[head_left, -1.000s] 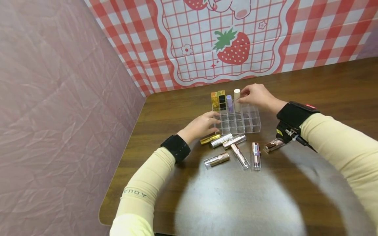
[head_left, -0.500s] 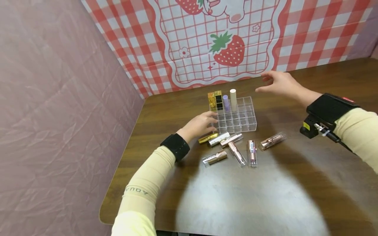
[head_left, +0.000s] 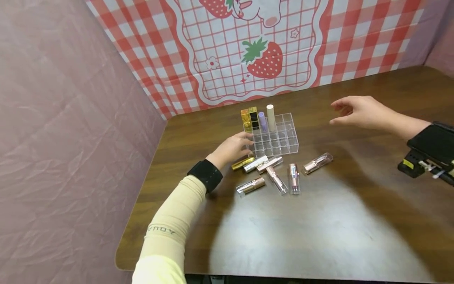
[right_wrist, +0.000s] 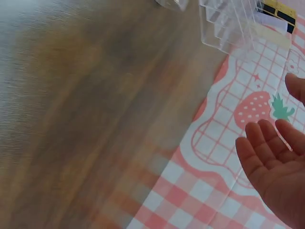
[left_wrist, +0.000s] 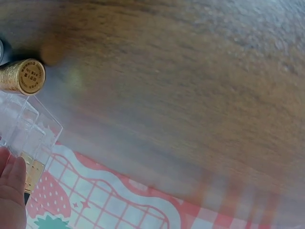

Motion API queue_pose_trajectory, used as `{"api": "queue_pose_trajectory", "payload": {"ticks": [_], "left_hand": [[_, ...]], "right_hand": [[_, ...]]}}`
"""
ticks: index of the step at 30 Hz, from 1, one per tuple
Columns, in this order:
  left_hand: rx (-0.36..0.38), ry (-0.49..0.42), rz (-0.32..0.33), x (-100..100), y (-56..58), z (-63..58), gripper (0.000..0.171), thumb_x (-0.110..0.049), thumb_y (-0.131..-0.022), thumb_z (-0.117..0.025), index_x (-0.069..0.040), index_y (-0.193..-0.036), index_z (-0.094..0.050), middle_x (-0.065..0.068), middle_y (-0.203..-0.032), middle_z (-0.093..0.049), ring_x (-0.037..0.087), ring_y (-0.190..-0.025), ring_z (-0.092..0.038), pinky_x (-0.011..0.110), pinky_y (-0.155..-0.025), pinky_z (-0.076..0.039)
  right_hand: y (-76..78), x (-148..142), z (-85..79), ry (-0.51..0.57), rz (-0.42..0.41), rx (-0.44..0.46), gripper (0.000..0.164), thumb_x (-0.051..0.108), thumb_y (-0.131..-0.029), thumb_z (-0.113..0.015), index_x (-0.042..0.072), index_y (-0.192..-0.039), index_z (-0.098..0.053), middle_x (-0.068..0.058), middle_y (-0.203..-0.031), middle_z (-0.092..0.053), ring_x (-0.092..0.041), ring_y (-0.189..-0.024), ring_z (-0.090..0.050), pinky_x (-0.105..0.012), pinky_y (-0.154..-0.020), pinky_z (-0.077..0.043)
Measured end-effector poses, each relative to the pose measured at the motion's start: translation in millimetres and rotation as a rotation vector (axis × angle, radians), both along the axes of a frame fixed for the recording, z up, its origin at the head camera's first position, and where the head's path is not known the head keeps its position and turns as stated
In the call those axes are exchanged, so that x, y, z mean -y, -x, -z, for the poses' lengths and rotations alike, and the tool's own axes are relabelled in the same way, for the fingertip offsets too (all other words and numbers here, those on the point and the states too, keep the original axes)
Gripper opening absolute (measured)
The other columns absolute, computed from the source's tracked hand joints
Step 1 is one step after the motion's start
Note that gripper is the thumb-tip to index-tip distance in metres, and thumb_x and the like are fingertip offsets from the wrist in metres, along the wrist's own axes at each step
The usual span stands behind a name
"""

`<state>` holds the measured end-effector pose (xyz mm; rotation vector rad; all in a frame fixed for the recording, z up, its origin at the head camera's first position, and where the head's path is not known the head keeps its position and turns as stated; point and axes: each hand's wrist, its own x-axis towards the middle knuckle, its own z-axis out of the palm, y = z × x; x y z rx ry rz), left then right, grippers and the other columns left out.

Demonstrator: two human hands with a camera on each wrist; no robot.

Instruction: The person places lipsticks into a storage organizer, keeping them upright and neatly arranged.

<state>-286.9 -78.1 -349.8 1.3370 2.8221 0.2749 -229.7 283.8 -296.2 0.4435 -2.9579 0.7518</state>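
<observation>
A clear, stepped lipstick organizer (head_left: 280, 142) stands on the table with its back row partly filled. In that row are a gold lipstick (head_left: 245, 117), a black-and-gold lipstick (head_left: 253, 117), a lilac tube (head_left: 262, 120) and a taller cream tube (head_left: 270, 116). My left hand (head_left: 232, 148) rests at the organizer's left side, fingers relaxed against it. To the right, my right hand (head_left: 361, 111) hovers over the table with nothing in it, fingers loosely bent and thumb apart. In the right wrist view its palm and fingers (right_wrist: 274, 162) show bare.
In front of the organizer lie a gold tube (head_left: 242, 163), a silver tube (head_left: 255, 164) and several rose-gold lipsticks with clear ends, one (head_left: 317, 163) off to the right. A checked strawberry cloth (head_left: 262, 59) hangs behind the wooden table (head_left: 191, 134).
My right hand has let go of the cream tube, which stays upright in the organizer, and has moved away to the right. The left hand keeps its place at the organizer.
</observation>
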Motion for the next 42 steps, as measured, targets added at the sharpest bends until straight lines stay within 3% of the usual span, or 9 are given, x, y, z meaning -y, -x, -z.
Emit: {"api": "queue_pose_trajectory", "payload": {"ticks": [6,19,27,42], "left_hand": [[-0.004,-0.002,0.007,-2,0.7,3.7,0.033,-0.019,-0.086,-0.064,-0.003,-0.114,-0.063,0.011,-0.133,-0.048,0.023,-0.119,-0.049,0.028,-0.100,-0.038],[-0.001,-0.003,0.007,-1,-0.1,1.0,0.032,-0.016,-0.086,-0.064,-0.002,-0.114,-0.062,0.012,-0.133,-0.048,0.024,-0.118,-0.049,0.029,-0.100,-0.038],[0.005,0.003,-0.001,-2,-0.5,0.2,0.032,-0.016,-0.086,-0.064,-0.002,-0.115,-0.062,0.012,-0.133,-0.048,0.023,-0.118,-0.049,0.029,-0.100,-0.038],[-0.001,0.007,-0.003,-1,1.2,1.6,0.033,-0.017,-0.085,-0.065,-0.003,-0.114,-0.062,0.011,-0.133,-0.047,0.023,-0.118,-0.050,0.028,-0.099,-0.039]], "right_hand": [[-18.3,3,17.1,-0.022,-0.069,0.047,0.055,0.021,-0.077,-0.073,-0.006,-0.119,-0.053,-0.024,-0.113,-0.058,-0.035,-0.100,-0.056,-0.048,-0.080,-0.047],[-35.0,14,52.8,-0.140,-0.311,-0.081,0.045,0.007,-0.069,-0.077,-0.009,-0.106,-0.059,-0.016,-0.099,-0.060,-0.029,-0.087,-0.061,-0.041,-0.071,-0.051],[-33.0,20,67.1,-0.179,-0.376,-0.111,0.040,0.005,-0.066,-0.077,-0.005,-0.102,-0.062,-0.012,-0.099,-0.060,-0.026,-0.089,-0.060,-0.041,-0.074,-0.049],[-20.3,28,72.9,-0.194,-0.471,-0.152,0.023,-0.001,-0.063,-0.074,0.006,-0.083,-0.065,0.000,-0.083,-0.060,-0.014,-0.076,-0.058,-0.032,-0.066,-0.050]]}}
